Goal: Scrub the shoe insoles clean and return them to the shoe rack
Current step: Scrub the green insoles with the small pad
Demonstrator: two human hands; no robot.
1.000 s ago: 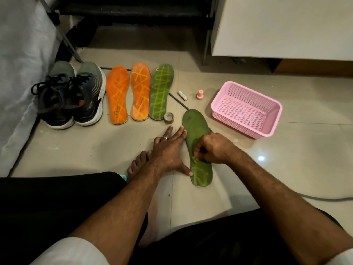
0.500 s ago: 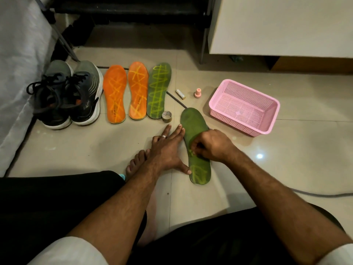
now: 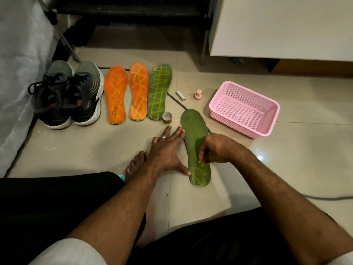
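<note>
A dark green insole (image 3: pixel 193 127) lies on the tiled floor in front of me, with yellow-green marks left only at its heel end. My left hand (image 3: pixel 164 150) rests flat on the floor, its fingers and thumb against the insole's left edge. My right hand (image 3: pixel 215 148) is curled over the insole and pinches a small green scrap (image 3: pixel 199 163) on its surface. Further back lie two orange insoles (image 3: pixel 115 96) (image 3: pixel 139 90) and a second green insole (image 3: pixel 159 92), all covered in yellow criss-cross marks.
A pair of grey-black shoes (image 3: pixel 66 94) stands at the left. A pink basket (image 3: pixel 238 125) sits at the right. A tape roll (image 3: pixel 167 118), a battery (image 3: pixel 180 95), a pink cap (image 3: pixel 198 94) and a thin cable (image 3: pixel 177 102) lie between. A dark rack (image 3: pixel 133 8) is behind.
My right hand's pinch has shifted a little along the green insole towards its heel. My left hand has stayed in place beside the insole.
</note>
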